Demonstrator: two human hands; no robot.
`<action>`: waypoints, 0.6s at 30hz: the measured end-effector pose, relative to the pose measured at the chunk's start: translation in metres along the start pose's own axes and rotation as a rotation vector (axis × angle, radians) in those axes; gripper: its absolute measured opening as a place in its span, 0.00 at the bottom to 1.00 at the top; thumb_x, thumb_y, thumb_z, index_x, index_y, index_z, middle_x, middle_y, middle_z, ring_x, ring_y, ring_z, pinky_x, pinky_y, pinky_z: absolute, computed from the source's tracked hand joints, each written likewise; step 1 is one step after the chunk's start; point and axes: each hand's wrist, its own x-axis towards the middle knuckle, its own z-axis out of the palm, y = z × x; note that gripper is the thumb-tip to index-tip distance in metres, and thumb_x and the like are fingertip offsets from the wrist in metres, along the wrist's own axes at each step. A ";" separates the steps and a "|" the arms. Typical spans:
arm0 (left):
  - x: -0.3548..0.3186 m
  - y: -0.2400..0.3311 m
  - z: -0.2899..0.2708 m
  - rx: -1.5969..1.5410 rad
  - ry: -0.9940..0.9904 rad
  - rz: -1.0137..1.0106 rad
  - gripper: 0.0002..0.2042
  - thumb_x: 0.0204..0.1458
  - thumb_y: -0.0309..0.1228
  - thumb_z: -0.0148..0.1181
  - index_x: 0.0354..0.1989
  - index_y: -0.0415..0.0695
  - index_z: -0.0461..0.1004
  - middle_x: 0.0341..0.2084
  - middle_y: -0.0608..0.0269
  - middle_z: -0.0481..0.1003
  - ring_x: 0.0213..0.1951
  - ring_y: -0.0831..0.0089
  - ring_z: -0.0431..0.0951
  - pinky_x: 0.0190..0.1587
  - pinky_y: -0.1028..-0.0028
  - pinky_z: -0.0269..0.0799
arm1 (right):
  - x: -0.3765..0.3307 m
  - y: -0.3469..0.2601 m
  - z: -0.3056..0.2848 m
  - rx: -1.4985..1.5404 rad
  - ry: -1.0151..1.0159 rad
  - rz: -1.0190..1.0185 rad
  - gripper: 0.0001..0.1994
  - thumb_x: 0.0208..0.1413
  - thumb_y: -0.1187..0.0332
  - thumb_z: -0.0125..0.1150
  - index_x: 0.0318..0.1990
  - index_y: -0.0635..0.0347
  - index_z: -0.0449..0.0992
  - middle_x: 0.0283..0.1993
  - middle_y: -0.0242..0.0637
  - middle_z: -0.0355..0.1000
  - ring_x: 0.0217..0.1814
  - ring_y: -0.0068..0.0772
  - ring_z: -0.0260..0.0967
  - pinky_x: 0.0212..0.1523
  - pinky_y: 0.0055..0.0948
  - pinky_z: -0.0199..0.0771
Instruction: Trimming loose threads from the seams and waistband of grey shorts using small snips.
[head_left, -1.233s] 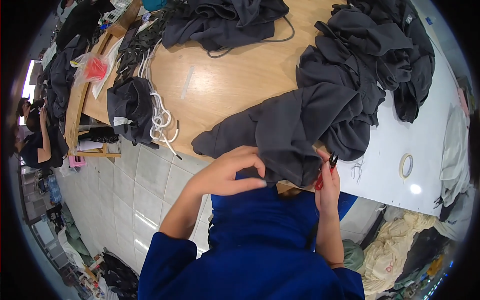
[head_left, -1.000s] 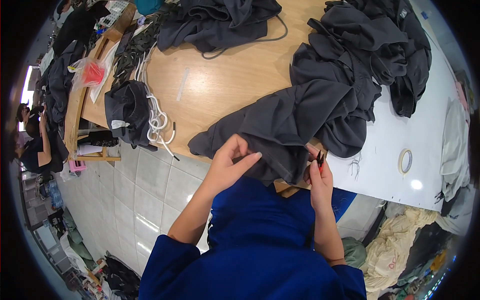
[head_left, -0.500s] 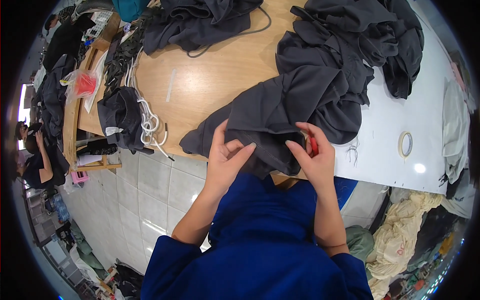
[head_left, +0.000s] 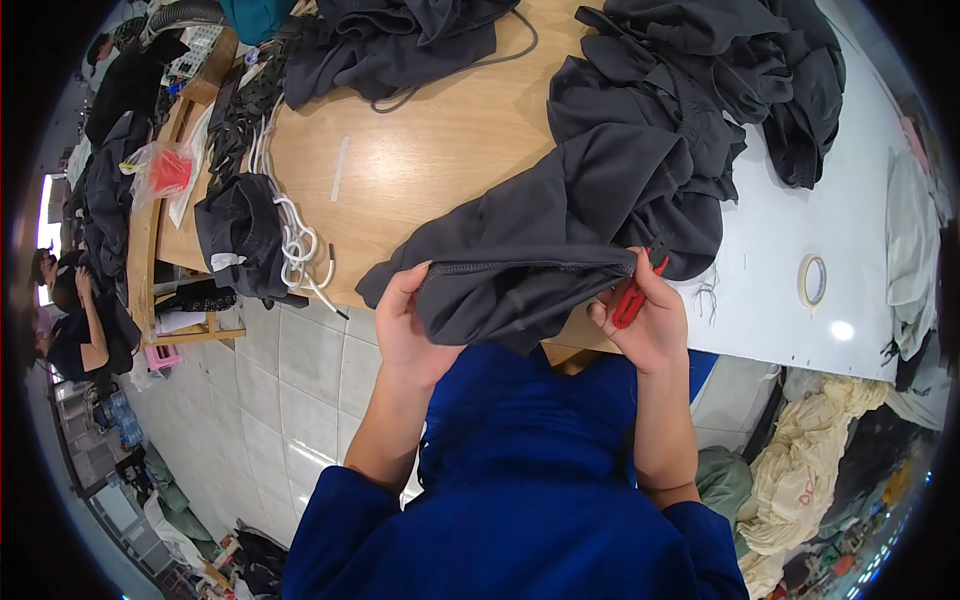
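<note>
A dark grey garment (head_left: 520, 215) lies partly on the table, with its near opening drawn toward me and a seam showing along the edge. My left hand (head_left: 408, 335) grips the left end of that opening, thumb on top. At the opposite end, my right hand (head_left: 652, 325) pinches the edge between thumb and fingers. Tucked in the same right hand is a pair of red-handled thread snips (head_left: 628, 303), its dark tips pointing away from me. Between the hands the opening is stretched wide, and its inside shows.
More dark garments lie in piles at the far right (head_left: 700, 60) and far middle (head_left: 400, 50). A tape roll (head_left: 812, 281) sits on the white surface. White cords (head_left: 298, 245) hang at the table's left edge. Cream cloth (head_left: 800, 470) lies low right. Another person (head_left: 80, 310) is at far left.
My hands have moved apart, pulling the garment's opening wide. The edge seam now runs taut between them, and more of the red snips shows in my right hand.
</note>
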 end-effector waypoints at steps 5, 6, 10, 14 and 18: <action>0.001 -0.006 -0.006 -0.079 -0.049 -0.018 0.23 0.56 0.39 0.38 0.53 0.36 0.64 0.51 0.50 0.69 0.53 0.58 0.69 0.56 0.61 0.61 | -0.002 0.003 -0.001 0.206 -0.088 0.072 0.16 0.64 0.60 0.38 0.46 0.60 0.70 0.42 0.38 0.74 0.44 0.37 0.72 0.50 0.41 0.72; 0.001 -0.007 -0.007 -0.067 -0.034 0.003 0.23 0.56 0.39 0.38 0.53 0.36 0.65 0.51 0.50 0.69 0.52 0.58 0.69 0.56 0.61 0.61 | -0.002 0.004 -0.001 0.220 -0.099 0.050 0.17 0.64 0.60 0.37 0.46 0.61 0.70 0.43 0.39 0.74 0.44 0.38 0.72 0.50 0.41 0.72; 0.000 -0.007 -0.010 -0.067 -0.009 0.041 0.23 0.56 0.41 0.38 0.54 0.38 0.65 0.51 0.50 0.69 0.52 0.58 0.69 0.57 0.59 0.61 | -0.007 0.004 0.007 0.095 -0.012 -0.056 0.15 0.63 0.62 0.40 0.45 0.63 0.69 0.42 0.39 0.74 0.46 0.36 0.72 0.48 0.38 0.73; -0.003 -0.004 0.014 0.058 -0.006 0.058 0.13 0.55 0.29 0.41 0.47 0.41 0.66 0.46 0.56 0.71 0.48 0.66 0.72 0.49 0.69 0.68 | -0.011 0.006 0.006 -0.149 -0.015 -0.170 0.11 0.61 0.66 0.46 0.46 0.61 0.68 0.45 0.38 0.72 0.47 0.32 0.71 0.46 0.31 0.72; -0.001 -0.001 0.003 0.457 0.117 0.151 0.07 0.50 0.17 0.47 0.36 0.43 0.65 0.39 0.63 0.71 0.40 0.76 0.73 0.37 0.80 0.70 | -0.004 0.016 0.012 -0.503 0.183 -0.456 0.07 0.52 0.79 0.55 0.39 0.60 0.68 0.31 0.32 0.71 0.28 0.19 0.69 0.27 0.19 0.72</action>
